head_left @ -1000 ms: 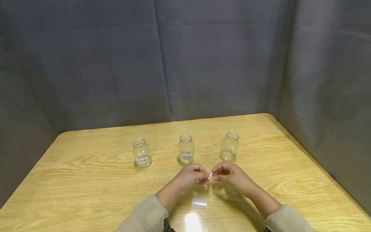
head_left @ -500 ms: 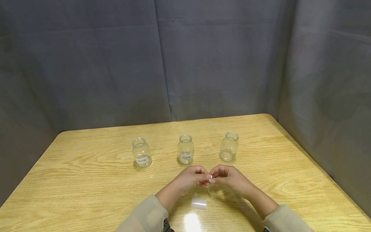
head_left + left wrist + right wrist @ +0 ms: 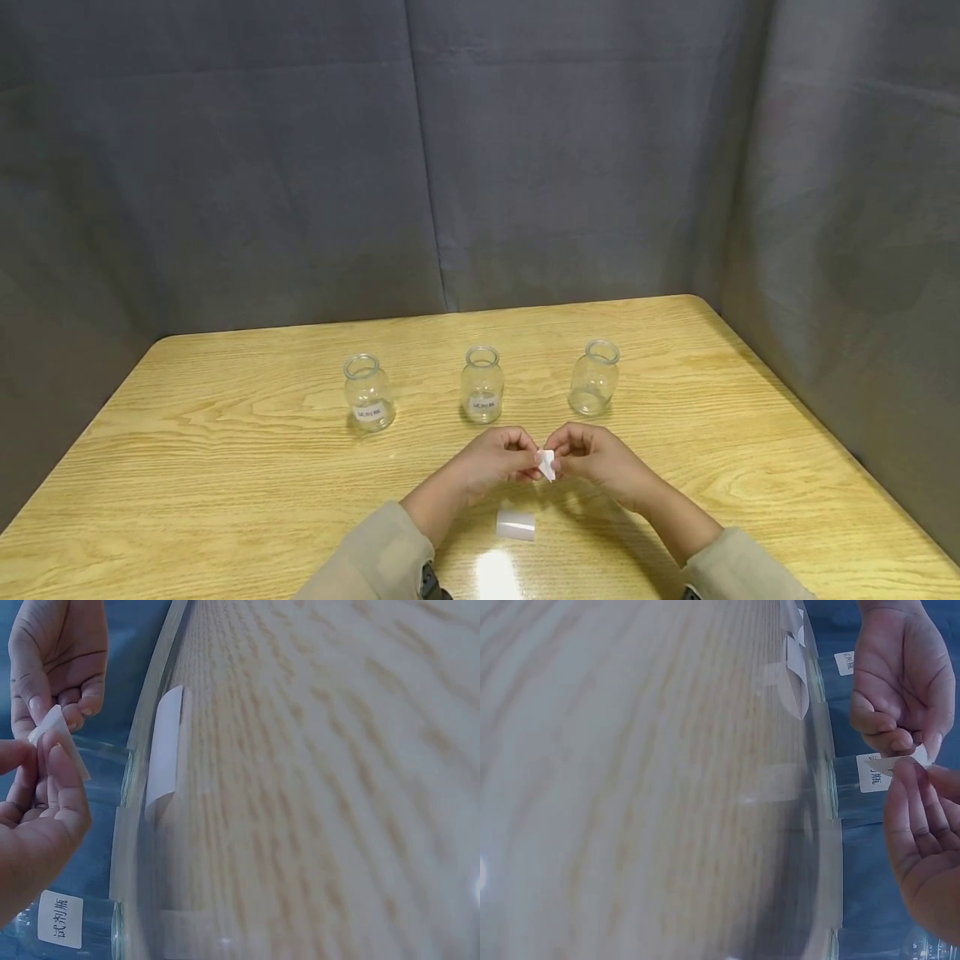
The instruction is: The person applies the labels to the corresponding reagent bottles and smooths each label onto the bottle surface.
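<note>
In the head view, my left hand and my right hand meet near the middle of the table. Between them they pinch a small white paper label, each by thumb and fingertips. The left wrist view shows the label bent, its far side partly hidden by fingers. Just beyond the hands stand three glass jars. White labels with dark characters are on the left jar and the middle jar; the right jar shows no label.
A slightly curled white paper piece lies on the wooden table between my forearms. A bright reflection shows on the tabletop near the front. Dark grey curtains enclose the back and sides.
The label has turned between my fingers, from a narrow edge to a broader white face. Both hands stay almost in place; the jars and the paper piece have not moved.
</note>
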{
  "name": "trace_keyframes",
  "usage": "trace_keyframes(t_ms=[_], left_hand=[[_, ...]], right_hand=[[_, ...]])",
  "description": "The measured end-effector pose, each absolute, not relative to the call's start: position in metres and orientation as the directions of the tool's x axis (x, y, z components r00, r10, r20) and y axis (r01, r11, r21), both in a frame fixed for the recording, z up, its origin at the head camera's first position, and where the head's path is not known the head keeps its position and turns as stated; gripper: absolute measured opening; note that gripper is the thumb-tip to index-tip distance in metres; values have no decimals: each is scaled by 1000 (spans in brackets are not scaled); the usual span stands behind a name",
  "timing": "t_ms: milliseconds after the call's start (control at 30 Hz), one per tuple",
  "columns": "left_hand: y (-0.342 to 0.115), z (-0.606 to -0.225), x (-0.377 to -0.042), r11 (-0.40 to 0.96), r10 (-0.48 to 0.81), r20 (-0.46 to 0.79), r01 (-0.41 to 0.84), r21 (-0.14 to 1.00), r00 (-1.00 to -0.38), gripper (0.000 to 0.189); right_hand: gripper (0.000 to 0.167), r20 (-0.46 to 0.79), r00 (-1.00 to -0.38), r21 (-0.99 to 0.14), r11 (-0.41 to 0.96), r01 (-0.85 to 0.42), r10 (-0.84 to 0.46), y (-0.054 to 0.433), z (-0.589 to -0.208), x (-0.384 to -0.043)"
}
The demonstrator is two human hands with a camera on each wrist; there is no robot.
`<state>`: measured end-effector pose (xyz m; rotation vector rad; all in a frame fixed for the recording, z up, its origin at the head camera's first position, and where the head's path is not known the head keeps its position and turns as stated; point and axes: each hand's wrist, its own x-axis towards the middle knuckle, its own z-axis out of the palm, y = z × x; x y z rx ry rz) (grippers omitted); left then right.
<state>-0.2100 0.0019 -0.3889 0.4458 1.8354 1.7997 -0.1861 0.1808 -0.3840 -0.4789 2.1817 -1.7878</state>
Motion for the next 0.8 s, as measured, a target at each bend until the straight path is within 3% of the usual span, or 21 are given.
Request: trace_keyframes(t_ms=[400, 800], left_hand=[[5, -388, -209, 81, 550, -159, -137, 987, -820, 5], [6, -393, -212, 105, 538, -165, -129, 986, -827, 5]], right_hand=[[21, -1, -856, -973, 198, -118, -517, 190, -376, -184], [22, -29, -821, -983, 165, -80, -570, 205, -372, -186]])
